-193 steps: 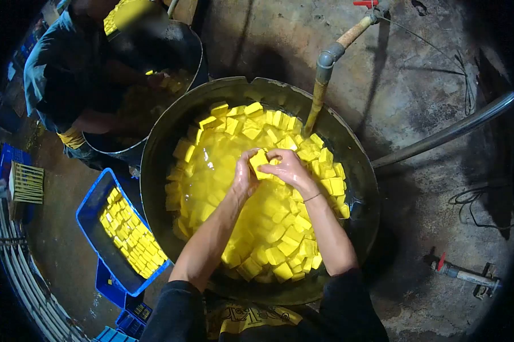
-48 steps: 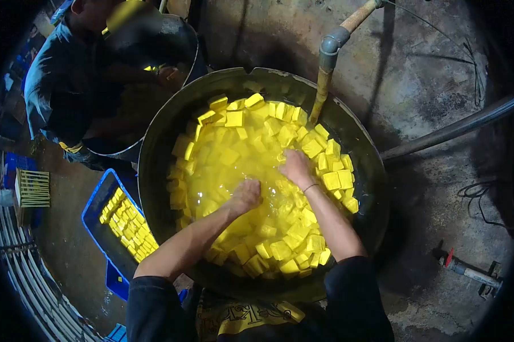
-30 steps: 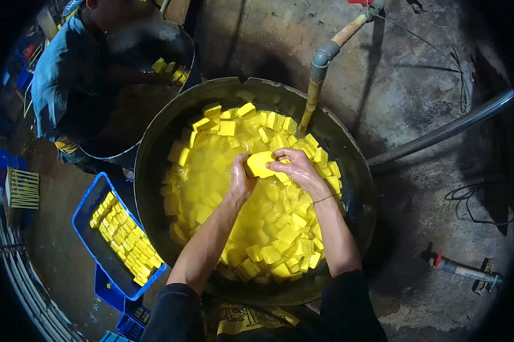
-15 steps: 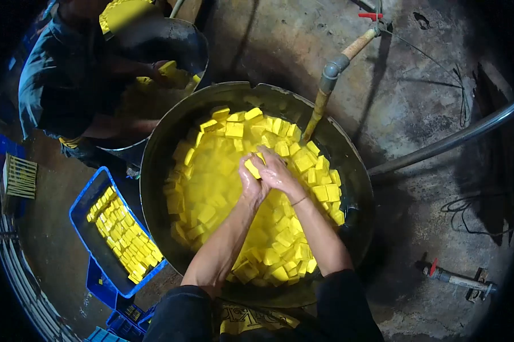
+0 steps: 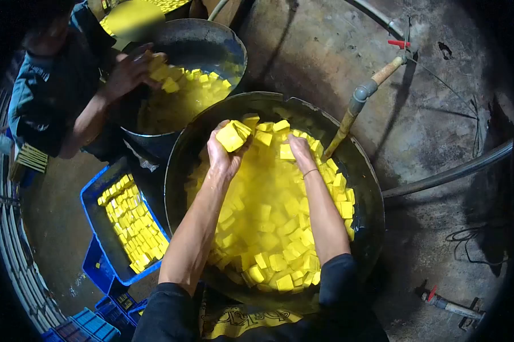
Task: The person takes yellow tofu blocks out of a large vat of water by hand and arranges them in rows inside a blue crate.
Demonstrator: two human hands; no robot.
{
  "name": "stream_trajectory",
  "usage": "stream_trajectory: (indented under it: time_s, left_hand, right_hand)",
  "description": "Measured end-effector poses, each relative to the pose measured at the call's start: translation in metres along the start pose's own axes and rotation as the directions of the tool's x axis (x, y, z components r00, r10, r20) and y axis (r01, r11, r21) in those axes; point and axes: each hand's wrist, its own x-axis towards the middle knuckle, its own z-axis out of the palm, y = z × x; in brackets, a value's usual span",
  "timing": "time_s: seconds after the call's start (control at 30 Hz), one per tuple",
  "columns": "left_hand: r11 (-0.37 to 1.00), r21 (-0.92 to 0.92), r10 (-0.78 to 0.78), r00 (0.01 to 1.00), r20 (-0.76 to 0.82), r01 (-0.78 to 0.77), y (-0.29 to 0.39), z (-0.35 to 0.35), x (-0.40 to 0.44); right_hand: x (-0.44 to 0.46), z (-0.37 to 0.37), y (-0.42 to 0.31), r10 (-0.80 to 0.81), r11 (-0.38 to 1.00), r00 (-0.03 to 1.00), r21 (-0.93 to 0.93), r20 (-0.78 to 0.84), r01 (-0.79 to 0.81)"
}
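Note:
My left hand (image 5: 225,159) holds a small stack of yellow tofu blocks (image 5: 232,137) above the left side of a large round metal vat (image 5: 175,171). The fingers wrap around the blocks, partly hidden behind them. Over the far right part of the vat, my right hand (image 5: 302,151) closes on a yellow tofu block (image 5: 286,151), its fingertips mostly hidden. Cloudy yellow liquid (image 5: 251,182) fills the vat. Many more tofu blocks (image 5: 279,262) lie in it, piled along the right and near sides.
At the left, a co-worker's hand (image 5: 128,71) holds yellow blocks over a second vat (image 5: 240,51). A blue crate (image 5: 89,199) with rows of tofu blocks stands beside my vat. A pipe (image 5: 348,117) slants down to the vat's rim; another metal pipe (image 5: 450,171) runs right.
My hands were together over the vat's middle around a block; now they are apart, the left farther left with a stack. The view has shifted, and the co-worker's hands have lifted.

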Motion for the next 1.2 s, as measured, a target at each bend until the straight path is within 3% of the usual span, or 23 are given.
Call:
stream_trajectory:
  time_s: [0.07, 0.1, 0.17, 0.2, 0.23, 0.37, 0.43, 0.47, 0.53, 0.63, 0.7, 0.73, 0.77, 0.8, 0.87, 0.9, 0.97, 1.0, 1.03, 1.1, 1.13, 1.17, 1.2]
  left_hand:
    - [0.998, -0.062, 0.013, 1.0, 0.023, -0.011, 0.011, 0.007, -0.01]
    - [0.992, -0.129, -0.001, 0.997, 0.074, 0.011, 0.019, 0.014, -0.021]
    - [0.974, -0.225, 0.022, 0.989, 0.147, 0.012, 0.037, 0.025, -0.044]
    - [0.973, -0.232, 0.053, 0.986, 0.159, -0.015, 0.049, 0.028, -0.054]
    - [0.969, -0.242, 0.082, 0.982, 0.168, -0.039, 0.061, 0.029, -0.066]
    - [0.943, -0.285, 0.219, 0.964, 0.153, -0.169, 0.119, 0.01, -0.117]
    - [0.919, -0.332, 0.28, 0.944, 0.175, -0.211, 0.143, -0.012, -0.133]
    - [0.919, -0.332, 0.298, 0.925, 0.235, -0.212, 0.154, -0.03, -0.138]
    - [0.912, -0.186, 0.401, 0.886, 0.232, -0.365, 0.165, -0.058, -0.147]
    - [0.843, -0.049, 0.53, 0.814, 0.239, -0.535, 0.167, -0.105, -0.161]
    - [0.911, -0.307, 0.292, 0.956, 0.009, -0.276, 0.177, -0.125, -0.161]
    - [0.929, -0.238, 0.293, 0.956, 0.008, -0.283, 0.178, -0.136, -0.164]
    - [0.944, -0.171, 0.289, 0.957, 0.009, -0.283, 0.178, -0.146, -0.168]
    - [0.946, -0.204, 0.255, 0.967, -0.012, -0.252, 0.179, -0.156, -0.173]
    - [0.937, -0.293, 0.195, 0.981, -0.012, -0.19, 0.185, -0.168, -0.186]
    - [0.928, -0.316, 0.222, 0.974, 0.044, -0.197, 0.188, -0.183, -0.184]
    - [0.919, -0.345, 0.22, 0.974, 0.046, -0.191, 0.197, -0.203, -0.195]
    - [0.924, -0.309, 0.235, 0.972, -0.004, -0.225, 0.203, -0.214, -0.198]
    - [0.917, -0.326, 0.237, 0.971, -0.023, -0.231, 0.206, -0.223, -0.201]
    - [0.912, -0.348, 0.214, 0.976, -0.042, -0.215, 0.211, -0.241, -0.205]
    - [0.935, -0.318, 0.126, 0.985, -0.119, -0.158, 0.213, -0.252, -0.21]
    - [0.914, -0.357, 0.172, 0.981, -0.095, -0.195, 0.216, -0.249, -0.217]
    - [0.921, -0.358, 0.115, 0.984, -0.135, -0.156, 0.215, -0.26, -0.218]
  right_hand:
    - [0.008, 0.022, -0.015, 0.316, 0.93, 0.943, 0.163, 0.1, -0.329]
    - [0.024, 0.065, 0.017, 0.277, 0.925, 0.96, 0.262, 0.031, -0.276]
    - [0.012, 0.06, -0.016, 0.323, 0.904, 0.918, 0.213, 0.229, -0.371]
    - [-0.004, 0.052, -0.034, 0.268, 0.848, 0.919, 0.382, 0.289, -0.368]
    - [-0.019, 0.044, -0.05, 0.25, 0.857, 0.92, 0.373, 0.301, -0.355]
    - [-0.048, 0.033, -0.061, 0.063, 0.62, 0.911, 0.699, 0.407, -0.356]
    - [-0.067, 0.019, -0.089, -0.008, 0.654, 0.891, 0.676, 0.455, -0.339]
    - [-0.078, 0.015, -0.11, -0.131, 0.692, 0.867, 0.671, 0.481, -0.268]
    - [-0.111, 0.005, -0.18, -0.321, 0.75, 0.799, 0.652, 0.508, -0.113]
    - [-0.154, 0.014, -0.27, -0.465, 0.753, 0.708, 0.658, 0.532, -0.001]
    - [-0.177, 0.026, -0.313, -0.431, 0.842, 0.633, 0.54, 0.643, 0.025]
    - [-0.188, 0.037, -0.332, -0.497, 0.853, 0.62, 0.473, 0.608, 0.22]
    - [-0.198, 0.056, -0.343, -0.554, 0.813, 0.613, 0.525, 0.564, 0.252]
    - [-0.203, 0.077, -0.346, -0.634, 0.768, 0.566, 0.515, 0.528, 0.38]
    - [-0.216, 0.111, -0.356, -0.62, 0.779, 0.582, 0.326, 0.526, 0.536]
    - [-0.224, 0.121, -0.374, -0.437, 0.896, 0.628, 0.249, 0.644, 0.367]
    - [-0.241, 0.149, -0.378, -0.554, 0.83, 0.636, 0.414, 0.538, 0.373]
    - [-0.248, 0.148, -0.386, -0.413, 0.902, 0.617, 0.393, 0.67, 0.177]
    - [-0.254, 0.154, -0.392, -0.423, 0.902, 0.604, 0.381, 0.676, 0.205]
    - [-0.265, 0.18, -0.399, -0.605, 0.794, 0.568, 0.375, 0.558, 0.478]
    - [-0.269, 0.194, -0.398, -0.608, 0.789, 0.615, 0.3, 0.502, 0.535]
    - [-0.274, 0.207, -0.397, -0.614, 0.781, 0.654, 0.22, 0.442, 0.585]
    - [-0.276, 0.218, -0.398, -0.592, 0.788, 0.667, 0.15, 0.452, 0.598]
